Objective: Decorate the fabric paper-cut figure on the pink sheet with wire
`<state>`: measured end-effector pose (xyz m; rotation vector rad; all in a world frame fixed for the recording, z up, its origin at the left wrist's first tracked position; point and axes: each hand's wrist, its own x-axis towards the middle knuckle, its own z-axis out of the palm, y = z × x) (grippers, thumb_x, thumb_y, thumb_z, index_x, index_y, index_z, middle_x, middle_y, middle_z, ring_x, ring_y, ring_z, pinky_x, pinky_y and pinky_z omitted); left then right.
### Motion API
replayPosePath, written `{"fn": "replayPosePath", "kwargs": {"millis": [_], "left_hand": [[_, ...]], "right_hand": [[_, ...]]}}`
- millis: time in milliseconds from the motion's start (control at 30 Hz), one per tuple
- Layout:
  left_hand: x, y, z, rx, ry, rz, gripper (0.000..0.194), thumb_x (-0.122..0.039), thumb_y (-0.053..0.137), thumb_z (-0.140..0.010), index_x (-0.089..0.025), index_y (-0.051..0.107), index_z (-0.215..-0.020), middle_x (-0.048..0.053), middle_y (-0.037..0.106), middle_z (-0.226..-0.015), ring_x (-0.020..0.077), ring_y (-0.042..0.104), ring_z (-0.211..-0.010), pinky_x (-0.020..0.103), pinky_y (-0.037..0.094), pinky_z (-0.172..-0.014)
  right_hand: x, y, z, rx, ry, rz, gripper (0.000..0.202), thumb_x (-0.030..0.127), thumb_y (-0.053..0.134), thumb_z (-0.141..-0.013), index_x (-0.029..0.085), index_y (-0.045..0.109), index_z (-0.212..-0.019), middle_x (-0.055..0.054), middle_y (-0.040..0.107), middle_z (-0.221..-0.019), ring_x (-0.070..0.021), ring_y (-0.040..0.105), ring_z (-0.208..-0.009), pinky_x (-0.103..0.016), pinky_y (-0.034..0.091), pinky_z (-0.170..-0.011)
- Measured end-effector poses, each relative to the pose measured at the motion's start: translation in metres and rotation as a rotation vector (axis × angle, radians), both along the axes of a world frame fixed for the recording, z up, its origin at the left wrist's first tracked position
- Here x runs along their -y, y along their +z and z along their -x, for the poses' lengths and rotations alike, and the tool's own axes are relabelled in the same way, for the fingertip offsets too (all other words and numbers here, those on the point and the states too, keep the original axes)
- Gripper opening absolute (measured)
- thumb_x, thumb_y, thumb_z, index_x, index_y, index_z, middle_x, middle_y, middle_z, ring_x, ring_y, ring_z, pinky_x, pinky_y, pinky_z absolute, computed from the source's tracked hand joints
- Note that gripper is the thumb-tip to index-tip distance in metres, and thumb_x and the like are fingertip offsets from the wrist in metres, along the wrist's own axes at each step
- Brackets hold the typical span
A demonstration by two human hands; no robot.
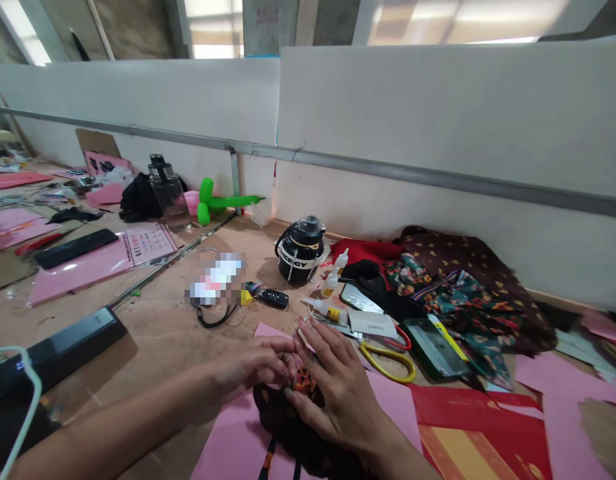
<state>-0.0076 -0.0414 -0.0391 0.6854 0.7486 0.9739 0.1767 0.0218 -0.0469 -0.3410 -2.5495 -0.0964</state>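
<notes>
A dark brown cloth piece [283, 417] with an orange-and-black patterned part [304, 381] lies on a pink paper sheet [228, 443] in front of me. My left hand [271, 360] has its fingers curled together at the patterned part's left edge, pinching it; the fingertips are partly hidden. My right hand [335, 377] lies over the cloth's right side, fingers stretched out and thumb on the dark part. Beyond its fingertips are scissors [388, 363] with yellow and red handles and a small glue bottle [325, 310] lying on its side.
Behind stand a black round bottle [302, 253] and two white glue bottles [331, 283]. A car key [273, 298] lies nearby. Folded printed fabrics [463, 293] and a green-black case [435, 347] are at right, a red paper [478, 427] nearer. A power bank [63, 347] sits left.
</notes>
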Motion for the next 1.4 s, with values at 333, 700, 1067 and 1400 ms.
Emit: {"fn": "replayPosePath", "kwargs": {"millis": [333, 700, 1067, 1400], "left_hand": [[0.001, 0.011, 0.014, -0.065, -0.060, -0.048, 0.032, -0.023, 0.063, -0.071, -0.013, 0.066, -0.101, 0.000, 0.060, -0.064, 0.0105, 0.052, -0.060, 0.026, 0.041, -0.070], [0.001, 0.009, 0.011, -0.499, -0.010, -0.345, 0.041, -0.054, 0.046, -0.087, -0.015, 0.060, -0.088, -0.001, 0.059, -0.062, 0.0114, 0.055, -0.060, 0.023, 0.041, -0.063], [0.001, 0.008, 0.010, -0.492, -0.029, -0.374, 0.041, -0.054, 0.044, -0.088, -0.015, 0.056, -0.087, 0.001, 0.061, -0.066, 0.0118, 0.056, -0.062, 0.024, 0.043, -0.064], [0.001, 0.003, 0.011, -0.524, -0.028, -0.382, 0.039, -0.051, 0.042, -0.090, -0.016, 0.057, -0.086, 0.001, 0.063, -0.066, 0.0124, 0.056, -0.065, 0.025, 0.042, -0.069]], "right_hand": [[0.000, -0.006, -0.001, -0.154, 0.030, 0.467, 0.053, 0.052, 0.033, -0.093, 0.026, 0.040, -0.139, -0.009, 0.037, -0.147, -0.0277, 0.033, -0.135, -0.053, 0.035, -0.104], [0.007, -0.006, -0.003, -0.152, 0.000, 0.943, 0.052, 0.054, 0.014, -0.094, 0.040, 0.044, -0.134, 0.002, 0.029, -0.152, -0.0268, 0.023, -0.140, -0.061, 0.019, -0.109], [0.007, -0.008, -0.003, -0.114, 0.001, 0.691, 0.049, 0.053, 0.019, -0.095, 0.039, 0.037, -0.138, -0.002, 0.031, -0.151, -0.0279, 0.028, -0.138, -0.062, 0.027, -0.106], [0.007, -0.017, 0.005, -0.268, 0.040, 1.178, 0.056, 0.052, 0.010, -0.095, 0.036, 0.050, -0.131, 0.000, 0.043, -0.144, -0.0225, 0.036, -0.134, -0.051, 0.032, -0.108]]}}
